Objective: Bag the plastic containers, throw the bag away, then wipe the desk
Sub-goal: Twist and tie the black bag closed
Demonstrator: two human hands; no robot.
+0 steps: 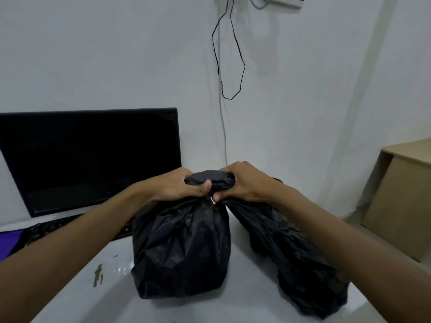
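Note:
A full black plastic bag (pixel 182 250) stands upright on the white desk (pixel 77 299). Its neck is gathered into a bunch at the top. My left hand (pixel 177 186) grips the bunched neck from the left, thumb pressed on its front. My right hand (pixel 240 183) grips the same bunch from the right. A long loose part of the black plastic (pixel 300 264) trails down to the right under my right forearm and reaches the desk's right edge. The plastic containers are hidden inside the bag.
A dark monitor (pixel 91 159) stands at the back left with a black keyboard (pixel 60 227) in front of it. Brown smears and a wet patch (pixel 99 275) mark the desk left of the bag. A wooden cabinet (pixel 401 199) stands at the right. Black cables (pixel 229 66) hang on the wall.

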